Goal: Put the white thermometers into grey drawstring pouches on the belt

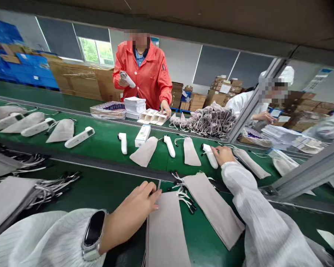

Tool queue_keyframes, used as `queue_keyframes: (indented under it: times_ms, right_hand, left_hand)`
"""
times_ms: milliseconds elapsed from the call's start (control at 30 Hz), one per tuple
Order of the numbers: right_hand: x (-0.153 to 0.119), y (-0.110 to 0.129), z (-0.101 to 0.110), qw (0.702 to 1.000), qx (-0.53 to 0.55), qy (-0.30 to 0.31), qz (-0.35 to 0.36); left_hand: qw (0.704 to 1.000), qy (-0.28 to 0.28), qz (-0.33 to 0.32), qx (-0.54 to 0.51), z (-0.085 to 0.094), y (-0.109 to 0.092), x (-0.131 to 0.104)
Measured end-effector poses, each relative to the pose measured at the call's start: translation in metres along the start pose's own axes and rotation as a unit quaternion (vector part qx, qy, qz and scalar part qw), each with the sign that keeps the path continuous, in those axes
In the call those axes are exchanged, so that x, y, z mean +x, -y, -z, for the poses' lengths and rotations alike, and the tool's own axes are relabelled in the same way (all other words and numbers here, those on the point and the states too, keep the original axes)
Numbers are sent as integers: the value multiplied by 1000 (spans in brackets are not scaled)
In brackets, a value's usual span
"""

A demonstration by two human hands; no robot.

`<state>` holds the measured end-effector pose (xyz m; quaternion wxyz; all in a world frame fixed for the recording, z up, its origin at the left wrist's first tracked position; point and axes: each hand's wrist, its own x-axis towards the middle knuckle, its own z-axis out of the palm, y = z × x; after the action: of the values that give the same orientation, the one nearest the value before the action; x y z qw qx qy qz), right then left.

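Observation:
My right hand (pixel 224 155) reaches to the green conveyor belt, its fingertips closed on a white handheld thermometer (pixel 211 158) with a dark tip. My left hand (pixel 141 202), with a watch on the wrist, lies with loosely bent fingers on the upper left edge of a stack of grey drawstring pouches (pixel 167 230). To the right of that stack lies a slanted grey pouch (pixel 213 207), its white cords and black toggles at the top. On the belt near my right hand are another grey pouch (pixel 192 152) and a white thermometer (pixel 169 146).
Across the belt, a person in a red jacket (pixel 143 70) holds a white item beside open boxes (pixel 153 116). A heap of grey pouches (pixel 206 120) lies there. A slanted metal post (pixel 256 98) stands at right, and more cord-tied pouches (pixel 11 193) lie at left.

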<state>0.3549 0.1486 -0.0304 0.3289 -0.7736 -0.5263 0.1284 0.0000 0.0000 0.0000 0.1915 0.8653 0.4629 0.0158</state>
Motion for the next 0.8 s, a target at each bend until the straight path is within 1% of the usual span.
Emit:
queue_keyframes:
  times_ms: [100, 167, 233, 333, 367, 400, 467, 500, 533, 567, 667, 733, 800]
  right_hand:
    - [0, 2, -20, 999, 24, 1, -30]
    - [-1, 3, -22, 997, 63, 4, -53]
    - [-2, 6, -11, 990, 122, 14, -73]
    - [-9, 21, 16, 970, 225, 51, -80]
    - [-13, 29, 25, 955, 279, 64, -73]
    - [-18, 38, 33, 933, 347, 74, -64]
    - [-28, 55, 44, 865, 491, 88, -45]
    - [-32, 62, 46, 830, 547, 97, -44]
    - [-35, 68, 47, 804, 582, 110, -51]
    - [-38, 72, 47, 793, 592, 125, -63]
    - [-41, 75, 43, 792, 581, 154, -104]
    - [-43, 76, 42, 791, 579, 161, -117]
    - [-46, 79, 40, 783, 584, 169, -132]
  left_hand:
    - [999, -26, -27, -13, 2, -4, 0]
    - [998, -47, -39, -18, 3, -6, -1]
    - [997, -63, -42, -16, 4, -7, -2]
    - [996, -72, -50, 6, 4, -7, -3]
    - [996, -70, -54, 2, 5, -6, -3]
    - [996, -66, -53, -12, 6, -5, -3]
    - [996, -50, -36, -57, 8, -4, -3]
    - [996, -40, -25, -78, 9, -3, -3]
    - [995, -29, -17, -93, 10, -3, -4]
    - [994, -18, -16, -102, 10, -3, -5]
    - [993, 2, -40, -110, 13, -4, -7]
    - [992, -13, -50, -114, 15, -9, -5]
    - [991, -49, -61, -108, 18, -16, 3]
